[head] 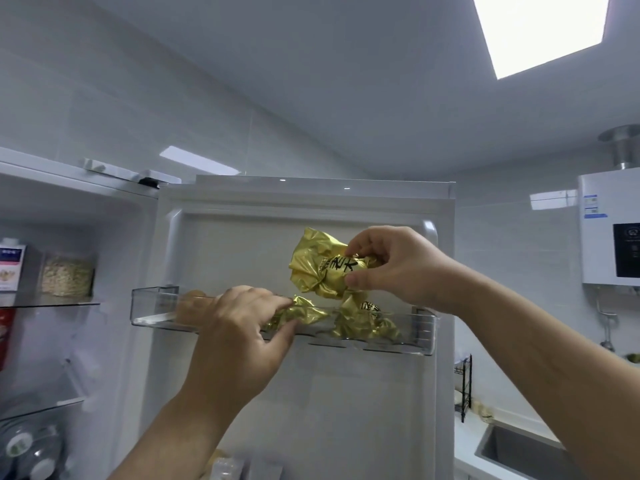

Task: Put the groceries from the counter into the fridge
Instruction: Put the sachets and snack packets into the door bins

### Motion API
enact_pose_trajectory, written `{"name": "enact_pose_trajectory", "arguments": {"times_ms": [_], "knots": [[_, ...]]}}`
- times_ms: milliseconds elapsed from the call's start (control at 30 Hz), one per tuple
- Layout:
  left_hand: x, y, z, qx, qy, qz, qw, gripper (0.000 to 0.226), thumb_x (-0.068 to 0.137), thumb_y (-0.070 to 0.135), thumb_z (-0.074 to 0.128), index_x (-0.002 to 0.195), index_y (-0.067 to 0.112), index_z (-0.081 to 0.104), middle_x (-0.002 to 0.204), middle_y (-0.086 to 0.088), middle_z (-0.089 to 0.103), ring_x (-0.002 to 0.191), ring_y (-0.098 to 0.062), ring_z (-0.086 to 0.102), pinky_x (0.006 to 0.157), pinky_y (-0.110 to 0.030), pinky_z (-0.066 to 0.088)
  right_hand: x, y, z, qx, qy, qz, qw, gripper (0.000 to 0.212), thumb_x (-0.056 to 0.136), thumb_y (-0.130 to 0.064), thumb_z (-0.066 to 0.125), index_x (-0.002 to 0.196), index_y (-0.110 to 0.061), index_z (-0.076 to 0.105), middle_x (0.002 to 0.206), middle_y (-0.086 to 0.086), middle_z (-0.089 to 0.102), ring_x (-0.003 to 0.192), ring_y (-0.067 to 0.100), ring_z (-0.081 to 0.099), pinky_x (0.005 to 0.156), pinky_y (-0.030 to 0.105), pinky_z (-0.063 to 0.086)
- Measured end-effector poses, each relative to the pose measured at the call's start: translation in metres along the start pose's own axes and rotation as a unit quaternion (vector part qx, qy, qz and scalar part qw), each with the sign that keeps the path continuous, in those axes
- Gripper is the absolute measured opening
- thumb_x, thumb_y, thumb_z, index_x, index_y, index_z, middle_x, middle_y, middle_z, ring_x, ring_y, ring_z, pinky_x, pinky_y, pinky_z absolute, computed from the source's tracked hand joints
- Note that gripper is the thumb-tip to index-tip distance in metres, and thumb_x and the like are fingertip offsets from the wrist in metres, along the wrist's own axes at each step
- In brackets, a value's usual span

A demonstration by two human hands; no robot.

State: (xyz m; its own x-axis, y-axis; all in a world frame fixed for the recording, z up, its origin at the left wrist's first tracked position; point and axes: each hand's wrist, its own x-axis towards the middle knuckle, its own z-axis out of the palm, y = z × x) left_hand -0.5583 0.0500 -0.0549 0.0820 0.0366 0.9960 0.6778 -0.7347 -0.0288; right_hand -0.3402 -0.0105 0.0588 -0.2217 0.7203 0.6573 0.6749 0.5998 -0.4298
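Note:
The fridge door (311, 393) stands open in front of me, with a clear plastic tray (152, 306) near its top. My right hand (391, 265) pinches a crinkled gold-wrapped packet (318, 268) with black lettering just above the tray. My left hand (239, 327) grips a second gold packet (304, 313) at the tray's front rim. A third gold packet (363, 323) lies in the tray on the right. A pale brown rounded thing (190, 299) sits in the tray's left part, half hidden by my left hand.
To the left, the fridge interior holds a carton (12, 265) and a clear container of grain (67, 275) on a glass shelf, with more items below. At the right are a wall-mounted water heater (609, 230), a black rack (464, 386) and a steel sink (519, 452).

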Motion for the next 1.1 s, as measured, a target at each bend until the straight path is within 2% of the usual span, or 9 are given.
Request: {"name": "enact_pose_trajectory", "arguments": {"times_ms": [100,267,400,667,767,900,967,1033,1100], "knots": [[-0.001,-0.001,0.0,-0.004,0.001,0.003,1.0,0.032,0.08,0.04,0.062,0.093,0.014,0.076,0.089,0.005,0.071,0.087,-0.018,0.06,0.078,-0.04,0.05,0.007,0.001,0.003,-0.001,0.003,0.002,1.0,0.034,0.07,-0.025,0.089,0.099,-0.027,0.071,0.102,0.002,0.072,0.092,0.026,0.068,0.091,0.044,0.056],[0.0,-0.001,0.0,-0.01,0.001,-0.001,1.0,0.032,0.08,0.041,0.062,0.093,0.015,0.076,0.09,0.006,0.071,0.087,-0.018,0.06,0.079,-0.037,0.047,0.015,0.002,0.006,-0.019,0.063,-0.014,0.998,0.032,0.07,-0.023,0.088,0.094,-0.031,0.068,0.093,-0.006,0.069,0.078,0.011,0.061,0.078,0.029,0.055],[-0.001,-0.002,0.0,-0.013,0.005,0.004,1.0,0.03,0.08,0.04,0.063,0.093,0.016,0.076,0.09,0.006,0.071,0.087,-0.017,0.061,0.079,-0.037,0.047,0.017,0.005,0.012,-0.027,-0.023,-0.005,0.999,0.033,0.068,-0.021,0.089,0.095,-0.028,0.071,0.095,-0.002,0.071,0.076,0.013,0.063,0.079,0.036,0.056],[-0.001,-0.002,-0.002,-0.011,-0.002,0.007,1.0,0.031,0.08,0.04,0.063,0.094,0.016,0.076,0.092,0.006,0.07,0.088,-0.016,0.059,0.077,-0.04,0.05,0.021,0.009,0.013,-0.031,-0.146,0.027,0.988,0.029,0.076,-0.017,0.084,0.101,-0.021,0.069,0.094,0.003,0.074,0.079,0.016,0.068,0.082,0.037,0.058],[-0.001,0.0,-0.005,-0.009,-0.025,-0.014,1.0,0.035,0.08,0.043,0.061,0.097,0.017,0.076,0.102,0.003,0.063,0.089,-0.018,0.059,0.077,-0.042,0.052,0.022,0.013,0.009,-0.01,-0.177,0.039,0.983,0.025,0.08,-0.013,0.081,0.101,-0.02,0.069,0.089,-0.002,0.073,0.081,0.015,0.068,0.08,0.032,0.056],[0.004,0.001,-0.006,-0.002,-0.064,-0.031,0.997,0.035,0.077,0.047,0.057,0.093,0.021,0.073,0.124,0.002,0.064,0.104,-0.017,0.057,0.09,-0.039,0.045,0.023,0.014,0.008,-0.032,-0.215,0.045,0.975,0.018,0.087,-0.018,0.074,0.105,-0.021,0.07,0.088,-0.006,0.072,0.082,0.012,0.064,0.081,0.03,0.054],[0.006,0.0,-0.007,-0.009,-0.084,-0.03,0.996,0.032,0.076,0.048,0.056,0.093,0.025,0.069,0.12,0.009,0.067,0.103,-0.014,0.06,0.092,-0.032,0.039,0.023,0.014,0.009,-0.034,-0.218,0.048,0.974,0.016,0.092,-0.017,0.068,0.108,-0.019,0.07,0.092,-0.002,0.073,0.084,0.012,0.065,0.085,0.032,0.054],[0.007,0.001,-0.007,-0.003,-0.09,-0.029,0.995,0.03,0.076,0.047,0.055,0.095,0.026,0.066,0.107,0.013,0.07,0.096,-0.011,0.061,0.089,-0.029,0.036,0.021,0.015,0.01,-0.04,-0.217,0.052,0.974,0.017,0.096,-0.016,0.062,0.109,-0.022,0.071,0.101,0.0,0.074,0.093,0.018,0.068,0.091,0.035,0.055],[0.007,0.003,-0.007,0.014,-0.082,-0.025,0.996,0.029,0.077,0.046,0.054,0.095,0.026,0.065,0.091,0.013,0.068,0.088,-0.007,0.052,0.082,-0.027,0.033,0.018,0.015,0.01,-0.071,-0.213,0.054,0.973,0.022,0.098,-0.018,0.059,0.109,-0.03,0.073,0.102,-0.006,0.075,0.098,0.015,0.069,0.092,0.032,0.055]]}}
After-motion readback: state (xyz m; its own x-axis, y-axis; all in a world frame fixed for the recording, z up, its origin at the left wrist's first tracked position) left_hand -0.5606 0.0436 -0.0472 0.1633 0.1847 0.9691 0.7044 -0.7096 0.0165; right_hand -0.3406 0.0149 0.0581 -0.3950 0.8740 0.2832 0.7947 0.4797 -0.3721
